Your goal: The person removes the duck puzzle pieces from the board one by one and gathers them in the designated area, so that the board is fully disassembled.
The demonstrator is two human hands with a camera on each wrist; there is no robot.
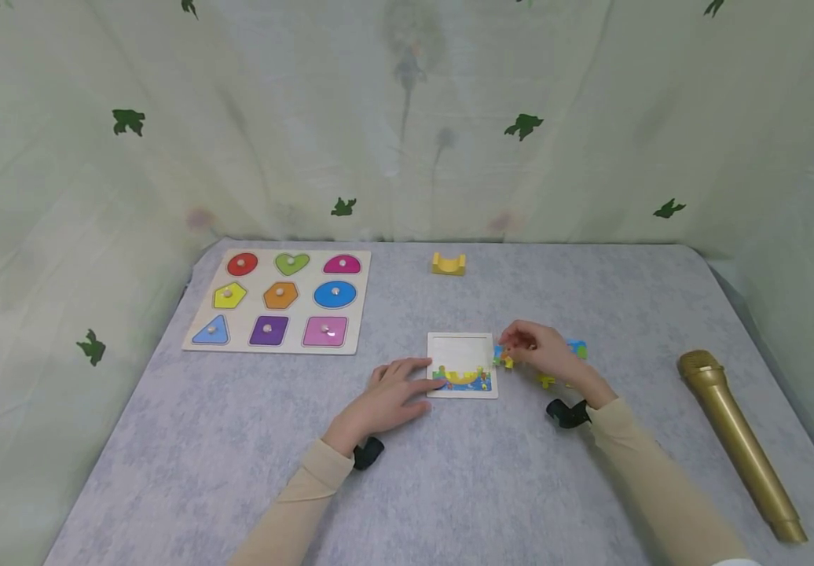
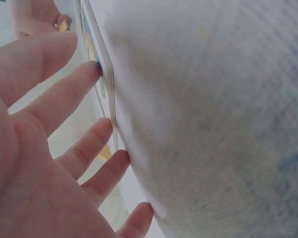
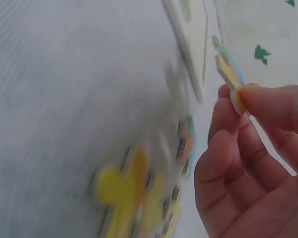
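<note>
A small white jigsaw tray (image 1: 463, 346) lies in the middle of the table, its lower part filled with joined blue and yellow picture pieces (image 1: 462, 380). My left hand (image 1: 396, 395) rests at the tray's left side with fingers spread; one fingertip touches the joined pieces, and others meet the rim (image 2: 107, 67). Just off the tray's right edge, my right hand (image 1: 550, 355) pinches a jigsaw piece (image 3: 229, 74) between thumb and fingers, tilted up above the table. Under and beside that hand are loose pieces, including a yellow one (image 3: 116, 191) and a blue-green one (image 1: 578, 347).
At the back left lies a shape board (image 1: 294, 313) with knobbed coloured shapes. A yellow notched block (image 1: 449, 265) stands at the back centre. On the right side is a gold microphone (image 1: 742, 444). A pale curtain (image 1: 407, 118) hangs behind the table.
</note>
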